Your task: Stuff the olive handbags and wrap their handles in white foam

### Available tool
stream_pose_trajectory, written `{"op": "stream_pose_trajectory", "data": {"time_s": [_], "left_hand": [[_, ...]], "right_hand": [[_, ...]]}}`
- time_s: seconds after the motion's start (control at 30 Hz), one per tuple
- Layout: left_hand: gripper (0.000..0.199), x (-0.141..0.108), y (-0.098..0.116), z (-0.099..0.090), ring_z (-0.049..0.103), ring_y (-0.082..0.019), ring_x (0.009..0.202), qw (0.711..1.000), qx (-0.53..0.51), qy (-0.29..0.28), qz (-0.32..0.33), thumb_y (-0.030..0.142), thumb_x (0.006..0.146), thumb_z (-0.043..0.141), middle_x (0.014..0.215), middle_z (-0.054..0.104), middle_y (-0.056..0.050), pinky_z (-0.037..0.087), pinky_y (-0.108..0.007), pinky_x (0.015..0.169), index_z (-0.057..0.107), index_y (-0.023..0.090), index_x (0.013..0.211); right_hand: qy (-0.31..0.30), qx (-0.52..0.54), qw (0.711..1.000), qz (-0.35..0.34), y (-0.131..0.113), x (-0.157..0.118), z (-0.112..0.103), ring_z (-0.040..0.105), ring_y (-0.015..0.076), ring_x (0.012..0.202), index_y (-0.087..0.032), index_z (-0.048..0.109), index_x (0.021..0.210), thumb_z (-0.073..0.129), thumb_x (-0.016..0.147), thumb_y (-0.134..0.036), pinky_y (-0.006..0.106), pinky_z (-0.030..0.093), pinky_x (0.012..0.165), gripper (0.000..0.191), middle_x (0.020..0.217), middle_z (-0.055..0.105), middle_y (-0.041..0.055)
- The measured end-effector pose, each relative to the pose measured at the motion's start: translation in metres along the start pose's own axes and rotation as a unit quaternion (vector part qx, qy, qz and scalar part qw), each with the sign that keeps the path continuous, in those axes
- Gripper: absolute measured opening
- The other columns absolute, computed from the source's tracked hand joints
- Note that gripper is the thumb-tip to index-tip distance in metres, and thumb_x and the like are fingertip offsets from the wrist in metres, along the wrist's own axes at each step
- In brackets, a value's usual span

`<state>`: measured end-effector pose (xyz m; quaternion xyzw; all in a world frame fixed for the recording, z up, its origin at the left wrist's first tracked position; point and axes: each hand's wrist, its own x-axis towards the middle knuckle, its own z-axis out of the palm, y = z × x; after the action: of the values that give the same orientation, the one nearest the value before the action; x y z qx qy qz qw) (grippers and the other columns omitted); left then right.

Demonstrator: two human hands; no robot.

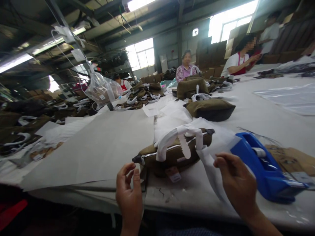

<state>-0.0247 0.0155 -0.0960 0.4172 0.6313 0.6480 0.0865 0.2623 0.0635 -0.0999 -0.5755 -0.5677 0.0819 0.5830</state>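
On the table (105,141), the handbag (155,162) sits at the near edge, the tape dispenser (265,170) to its right, paper sheets (98,144) to its left. Two more bags (211,109) lie behind it; a bag pile (141,93) stands farther back, leftward.

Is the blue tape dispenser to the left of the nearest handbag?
No, the blue tape dispenser sits to the right of the nearest handbag, beyond the right hand.
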Motion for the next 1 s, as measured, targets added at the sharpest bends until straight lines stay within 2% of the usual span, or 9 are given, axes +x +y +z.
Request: {"op": "stream_pose_trajectory", "data": {"time_s": [0.07, 0.2, 0.3, 0.4, 0.5, 0.63, 0.8, 0.9, 1.0], "left_hand": [[0.055, -0.001, -0.011, 0.003, 0.065, -0.024, 0.119, 0.996, -0.047, -0.033, -0.064, 0.05, 0.088, 0.071, 0.129, 0.065, -0.011, 0.057, -0.031, 0.093, 0.054, 0.024, 0.133], [0.085, 0.001, -0.025, 0.02, 0.052, -0.028, 0.139, 0.984, -0.104, -0.087, -0.115, 0.053, 0.083, 0.076, 0.155, 0.047, -0.013, 0.052, -0.037, 0.106, 0.033, 0.029, 0.152], [0.082, 0.003, -0.037, 0.032, 0.059, -0.032, 0.133, 0.969, -0.071, -0.174, -0.158, 0.055, 0.075, 0.08, 0.141, 0.062, -0.017, 0.047, -0.044, 0.112, 0.047, 0.02, 0.142], [0.073, 0.002, -0.048, 0.037, 0.064, -0.036, 0.125, 0.971, -0.001, -0.181, -0.155, 0.057, 0.069, 0.08, 0.125, 0.072, -0.017, 0.048, -0.048, 0.111, 0.059, 0.015, 0.126], [0.07, 0.001, -0.051, 0.037, 0.065, -0.038, 0.123, 0.977, 0.072, -0.136, -0.145, 0.057, 0.07, 0.078, 0.117, 0.075, -0.014, 0.048, -0.053, 0.109, 0.061, 0.017, 0.125], [0.068, 0.002, -0.038, 0.037, 0.067, -0.037, 0.118, 0.98, 0.112, -0.077, -0.145, 0.056, 0.072, 0.077, 0.111, 0.076, -0.01, 0.049, -0.054, 0.108, 0.06, 0.02, 0.127], [0.06, 0.008, -0.01, 0.045, 0.066, -0.034, 0.12, 0.979, 0.108, -0.081, -0.152, 0.067, 0.086, 0.056, 0.115, 0.074, -0.011, 0.049, -0.049, 0.108, 0.062, 0.021, 0.123], [0.067, 0.017, -0.002, 0.049, 0.067, -0.037, 0.117, 0.979, 0.131, -0.068, -0.142, 0.071, 0.083, 0.057, 0.12, 0.071, -0.016, 0.053, -0.053, 0.102, 0.061, 0.017, 0.122], [0.079, 0.026, 0.005, 0.056, 0.06, -0.039, 0.127, 0.984, 0.175, -0.02, -0.029, 0.064, 0.08, 0.067, 0.14, 0.058, -0.023, 0.055, -0.054, 0.1, 0.052, 0.013, 0.137]], "right_hand": [[-0.012, 0.014, 0.999, 0.05, 0.01, 0.006, 0.0, 0.074, 0.0254, 0.095, -0.022, 0.066, 0.123, 0.059, 0.095, -0.055, 0.035, 0.061, 0.082, 0.044, 0.113, 0.073, 0.0103], [-0.129, 0.067, 0.981, 0.126, 0.027, 0.015, 0.017, 0.062, 0.0339, 0.127, -0.023, 0.038, 0.157, 0.055, 0.091, -0.066, 0.051, 0.05, 0.108, 0.08, 0.15, 0.052, 0.0156], [-0.186, 0.095, 0.96, 0.187, 0.036, 0.016, 0.029, 0.053, 0.0354, 0.137, -0.021, 0.036, 0.159, 0.054, 0.089, -0.07, 0.052, 0.046, 0.112, 0.087, 0.154, 0.049, 0.0155], [-0.215, 0.124, 0.947, 0.204, 0.037, 0.013, 0.034, 0.045, 0.0355, 0.143, -0.019, 0.045, 0.154, 0.053, 0.088, -0.074, 0.054, 0.043, 0.114, 0.086, 0.153, 0.05, 0.0148], [-0.219, 0.129, 0.954, 0.161, 0.028, 0.016, 0.032, 0.042, 0.0349, 0.145, -0.018, 0.055, 0.146, 0.053, 0.089, -0.073, 0.056, 0.036, 0.119, 0.079, 0.152, 0.051, 0.0143], [-0.192, 0.09, 0.975, 0.073, 0.01, 0.037, 0.022, 0.052, 0.033, 0.137, -0.018, 0.057, 0.143, 0.05, 0.094, -0.067, 0.053, 0.046, 0.112, 0.069, 0.147, 0.056, 0.0157], [-0.197, -0.076, 0.978, -0.002, 0.004, 0.07, 0.012, 0.064, 0.0371, 0.119, -0.016, 0.069, 0.125, 0.04, 0.099, -0.066, 0.057, 0.051, 0.102, 0.064, 0.125, 0.069, 0.018], [-0.171, -0.121, 0.977, -0.03, 0.006, 0.075, 0.025, 0.061, 0.0369, 0.124, -0.017, 0.059, 0.14, 0.039, 0.102, -0.061, 0.057, 0.053, 0.1, 0.062, 0.135, 0.064, 0.0181], [-0.126, -0.086, 0.976, -0.154, 0.002, 0.076, 0.045, 0.039, 0.0311, 0.147, -0.015, 0.041, 0.154, 0.038, 0.106, -0.041, 0.052, 0.043, 0.115, 0.054, 0.158, 0.043, 0.0164]]}}
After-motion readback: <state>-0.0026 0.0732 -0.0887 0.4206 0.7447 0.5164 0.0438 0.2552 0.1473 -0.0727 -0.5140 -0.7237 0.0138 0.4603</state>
